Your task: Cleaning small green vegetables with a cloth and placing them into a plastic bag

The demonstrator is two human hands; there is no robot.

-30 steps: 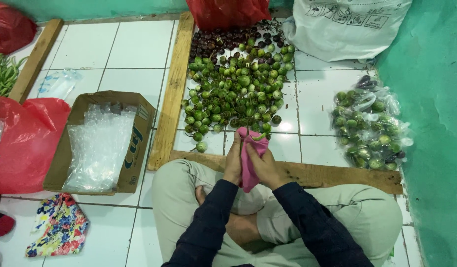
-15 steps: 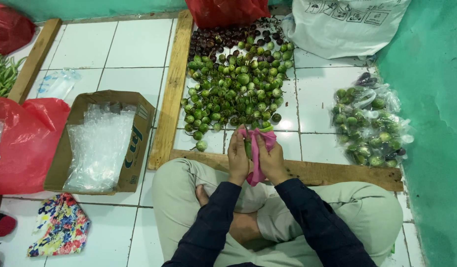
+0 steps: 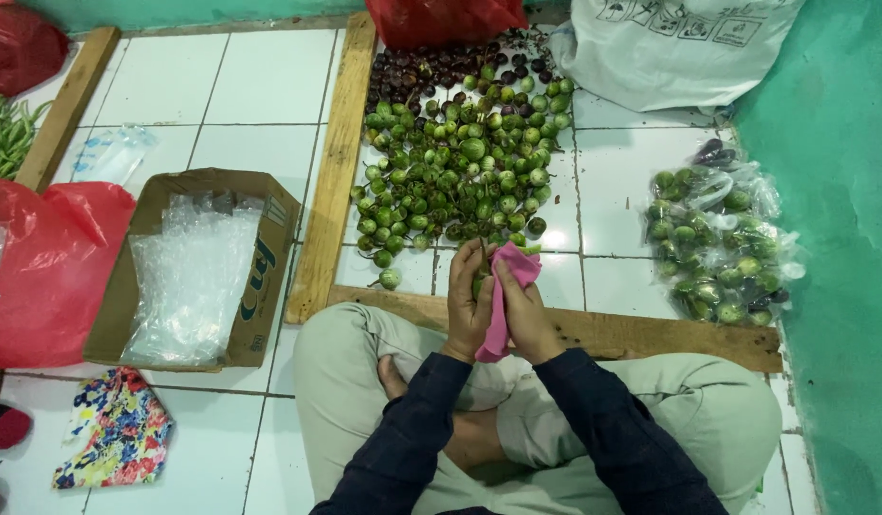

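Grip: your left hand (image 3: pixel 468 310) pinches a green fruit (image 3: pixel 479 284), right hand (image 3: pixel 527 315) clamps the pink cloth (image 3: pixel 503 310) | change: cloth now wraps down beside the fruit, not bunched above | fruit sits between palms, below the pile (image 3: pixel 455 172) | wiping underway.

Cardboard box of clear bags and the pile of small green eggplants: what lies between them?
In the head view, a long wooden plank on the white tiled floor separates the cardboard box from the eggplant pile.
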